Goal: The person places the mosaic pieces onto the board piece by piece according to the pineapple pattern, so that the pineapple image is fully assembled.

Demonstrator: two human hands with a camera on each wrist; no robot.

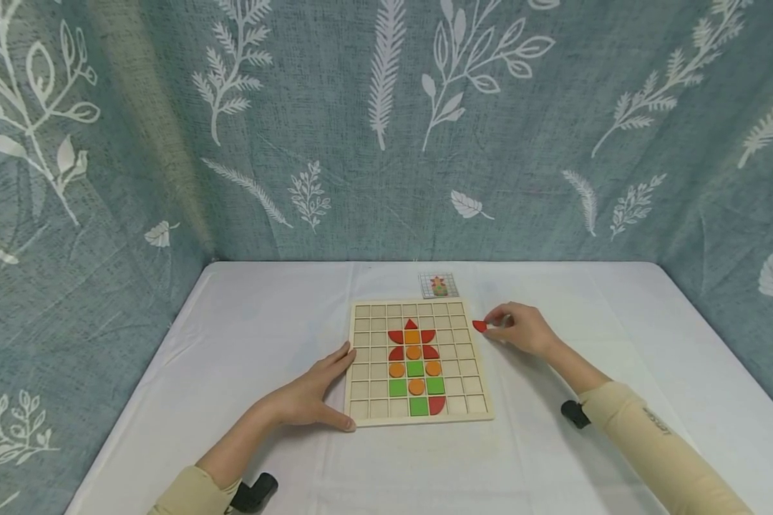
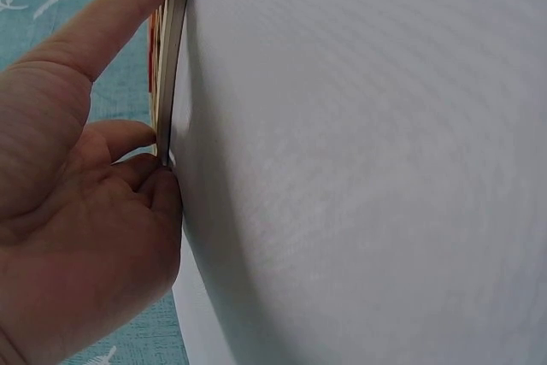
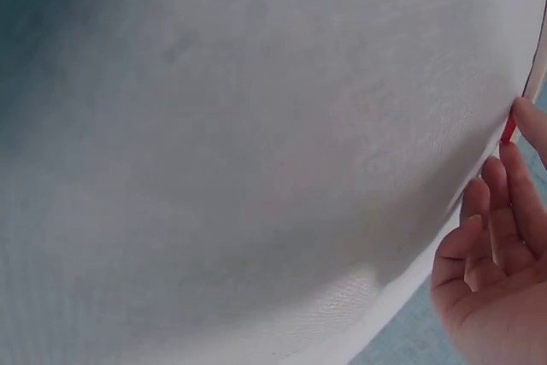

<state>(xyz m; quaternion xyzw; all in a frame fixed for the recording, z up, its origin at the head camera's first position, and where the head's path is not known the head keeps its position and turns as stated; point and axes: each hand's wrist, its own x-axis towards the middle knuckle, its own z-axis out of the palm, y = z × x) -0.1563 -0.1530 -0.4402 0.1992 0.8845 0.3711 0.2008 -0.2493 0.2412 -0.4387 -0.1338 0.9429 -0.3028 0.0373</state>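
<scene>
A square wooden grid board (image 1: 375,312) lies on the table, with red, orange and green pieces set in its middle columns. My left hand (image 1: 312,390) is spread along the board's left side, thumb at the near corner and fingertips on the edge; the left wrist view shows this hand (image 2: 94,177) against the board's rim (image 2: 176,57). Just off the board's right edge, my right hand (image 1: 522,329) pinches a red quarter-circle piece (image 1: 479,326) between thumb and fingertips. In the right wrist view, only a sliver of the red piece (image 3: 509,127) shows between the fingers.
A small pattern card (image 1: 438,285) with a coloured figure on a grid lies just behind the board. White cloth covers the table (image 1: 264,300). A teal curtain (image 1: 335,200) with white leaf prints hangs behind and at both sides.
</scene>
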